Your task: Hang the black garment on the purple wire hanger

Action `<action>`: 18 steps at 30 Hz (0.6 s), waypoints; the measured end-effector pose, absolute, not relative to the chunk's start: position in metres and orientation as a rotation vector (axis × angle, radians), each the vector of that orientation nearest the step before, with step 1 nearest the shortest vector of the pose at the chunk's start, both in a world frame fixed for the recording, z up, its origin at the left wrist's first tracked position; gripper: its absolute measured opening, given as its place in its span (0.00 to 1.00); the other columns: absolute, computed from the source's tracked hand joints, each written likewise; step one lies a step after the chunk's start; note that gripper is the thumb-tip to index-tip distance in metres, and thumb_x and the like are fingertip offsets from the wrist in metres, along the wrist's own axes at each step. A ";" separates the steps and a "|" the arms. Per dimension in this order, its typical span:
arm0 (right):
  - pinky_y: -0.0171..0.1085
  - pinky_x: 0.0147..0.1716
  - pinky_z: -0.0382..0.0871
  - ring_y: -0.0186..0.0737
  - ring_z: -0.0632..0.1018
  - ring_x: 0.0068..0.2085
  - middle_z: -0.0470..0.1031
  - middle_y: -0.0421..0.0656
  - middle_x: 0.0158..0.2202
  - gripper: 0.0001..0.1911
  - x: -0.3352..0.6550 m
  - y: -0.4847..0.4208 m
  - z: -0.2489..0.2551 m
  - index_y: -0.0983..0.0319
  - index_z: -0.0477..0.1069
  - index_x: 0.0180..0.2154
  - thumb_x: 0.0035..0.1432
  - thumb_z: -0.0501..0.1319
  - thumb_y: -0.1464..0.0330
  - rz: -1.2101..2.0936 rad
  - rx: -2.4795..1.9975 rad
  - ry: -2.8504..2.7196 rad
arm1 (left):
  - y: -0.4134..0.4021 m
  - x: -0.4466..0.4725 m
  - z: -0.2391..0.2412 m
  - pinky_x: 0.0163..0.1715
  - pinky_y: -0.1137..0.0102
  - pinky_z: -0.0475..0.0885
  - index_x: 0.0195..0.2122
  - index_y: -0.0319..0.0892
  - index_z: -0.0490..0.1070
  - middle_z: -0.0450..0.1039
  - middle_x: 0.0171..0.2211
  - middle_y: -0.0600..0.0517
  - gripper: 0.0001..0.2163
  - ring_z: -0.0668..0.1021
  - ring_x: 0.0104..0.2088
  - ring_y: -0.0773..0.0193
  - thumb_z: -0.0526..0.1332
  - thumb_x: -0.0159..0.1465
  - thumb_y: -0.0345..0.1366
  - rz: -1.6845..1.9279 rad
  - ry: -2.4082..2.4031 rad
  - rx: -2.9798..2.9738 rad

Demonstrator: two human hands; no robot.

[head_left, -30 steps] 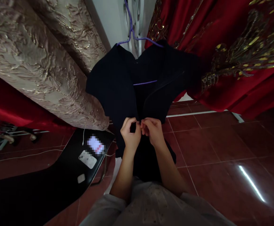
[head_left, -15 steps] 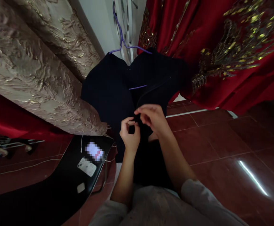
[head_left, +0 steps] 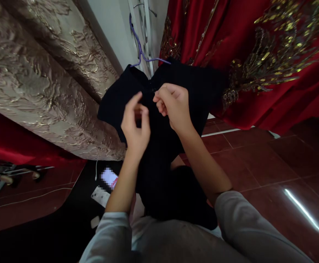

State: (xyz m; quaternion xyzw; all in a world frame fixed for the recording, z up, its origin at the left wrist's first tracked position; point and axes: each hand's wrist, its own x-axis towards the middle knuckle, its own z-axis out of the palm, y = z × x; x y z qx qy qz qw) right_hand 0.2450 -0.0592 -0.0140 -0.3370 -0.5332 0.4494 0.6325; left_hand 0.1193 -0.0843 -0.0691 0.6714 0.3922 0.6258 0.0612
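Observation:
A dark navy garment (head_left: 159, 146) with a collar hangs on a purple wire hanger (head_left: 141, 53) in front of me. My right hand (head_left: 174, 104) is closed in a pinch at the top of its front, just below the collar. It seems to grip the zipper pull, though the fingers mostly hide it; a small glint shows at the neckline beside the fingertips. To the left, my left hand (head_left: 136, 122) is over the garment's chest with thumb and fingers apart and curved, holding nothing visible. The front of the garment is drawn together below my hands.
Beige embossed fabric (head_left: 52, 91) hangs at the left. A red cloth with gold sequins (head_left: 252, 73) hangs at the right. On a black bench (head_left: 66, 212) at lower left lie a lit phone (head_left: 109, 177), a white phone (head_left: 100, 196) and a small white case (head_left: 95, 221).
Both hands have risen from the lower front of the garment to near the collar, and the left has moved away leftward. The gap in the front that showed the hanger bar has closed.

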 end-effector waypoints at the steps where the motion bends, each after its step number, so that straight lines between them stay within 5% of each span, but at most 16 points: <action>1: 0.27 0.20 0.55 0.26 0.64 0.21 0.63 0.36 0.20 0.15 0.246 -0.059 -0.014 0.61 0.67 0.25 0.64 0.61 0.65 0.986 -0.780 -1.256 | -0.078 0.115 -0.055 0.46 0.61 0.78 0.58 0.46 0.68 0.73 0.46 0.48 0.14 0.80 0.46 0.57 0.59 0.75 0.43 1.896 1.195 2.099; 5: 0.31 0.25 0.57 0.29 0.64 0.24 0.62 0.36 0.21 0.15 0.245 -0.058 -0.024 0.60 0.64 0.24 0.63 0.61 0.66 0.711 -0.894 -1.348 | -0.068 0.113 -0.023 0.50 0.57 0.77 0.42 0.43 0.74 0.71 0.38 0.49 0.15 0.80 0.48 0.54 0.59 0.74 0.50 1.797 1.204 2.272; 11: 0.36 0.28 0.56 0.31 0.63 0.23 0.61 0.36 0.18 0.14 0.239 -0.074 -0.071 0.60 0.60 0.22 0.57 0.61 0.68 0.500 -1.188 -1.471 | -0.047 0.070 -0.012 0.51 0.64 0.73 0.42 0.38 0.71 0.71 0.38 0.50 0.15 0.75 0.43 0.63 0.55 0.78 0.45 2.234 1.310 2.281; 14: 0.36 0.28 0.56 0.31 0.64 0.23 0.62 0.35 0.18 0.13 0.230 -0.085 -0.082 0.61 0.61 0.22 0.56 0.61 0.68 0.571 -1.174 -1.570 | -0.008 0.014 -0.028 0.52 0.67 0.71 0.35 0.37 0.68 0.67 0.34 0.53 0.14 0.72 0.39 0.67 0.55 0.78 0.37 2.551 1.525 1.613; 18: 0.35 0.27 0.54 0.29 0.63 0.22 0.62 0.34 0.18 0.15 0.218 -0.092 -0.083 0.61 0.59 0.20 0.54 0.61 0.68 0.682 -1.111 -1.713 | 0.015 -0.021 -0.083 0.42 0.72 0.74 0.30 0.43 0.62 0.67 0.26 0.53 0.15 0.77 0.37 0.65 0.51 0.77 0.34 1.966 1.232 0.719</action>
